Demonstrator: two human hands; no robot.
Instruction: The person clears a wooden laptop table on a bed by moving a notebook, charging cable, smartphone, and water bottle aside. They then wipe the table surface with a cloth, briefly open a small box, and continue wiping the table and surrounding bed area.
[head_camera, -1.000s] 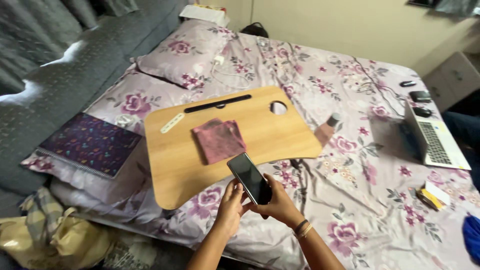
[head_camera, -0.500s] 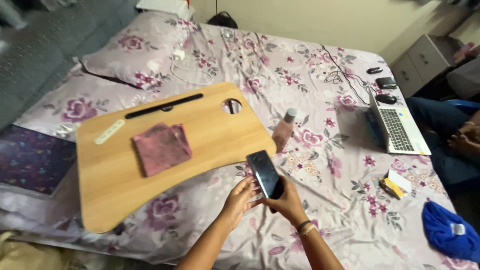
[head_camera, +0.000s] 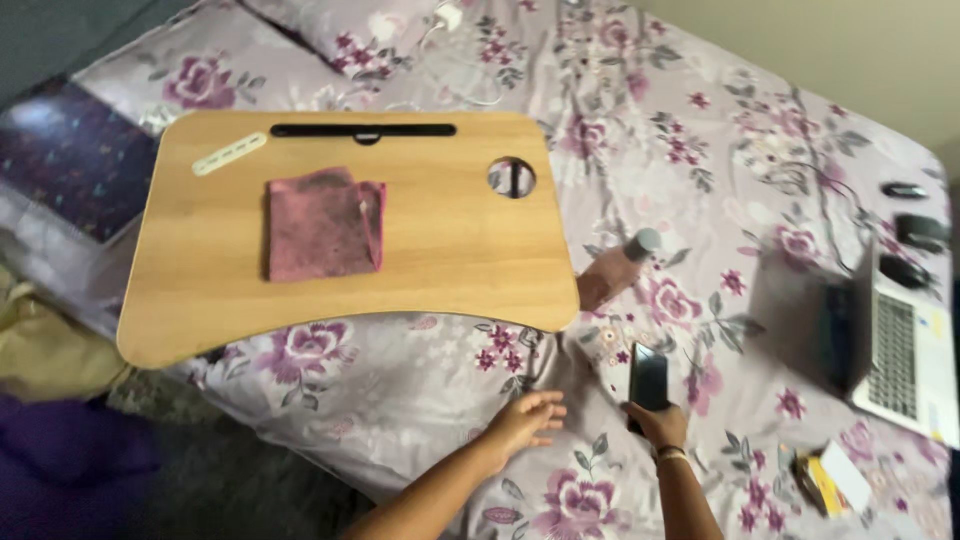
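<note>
The slim black phone (head_camera: 649, 378) has a glossy glass face. The pale wooden lap tray (head_camera: 450, 260) looks smooth and matt; the folded pink cloth (head_camera: 322, 223) fuzzy; the floral bedsheet (head_camera: 690, 150) soft, wrinkled fabric.

The bed (head_camera: 420, 400) is bare between the hands; the wooden tabletop (head_camera: 450, 260) and a bottle (head_camera: 612, 272) stand ahead.

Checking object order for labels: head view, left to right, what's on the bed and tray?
Dark patterned notebook → folded pink cloth on the light wooden lap tray → open left hand → black phone held by the right hand → open silver laptop.
</note>
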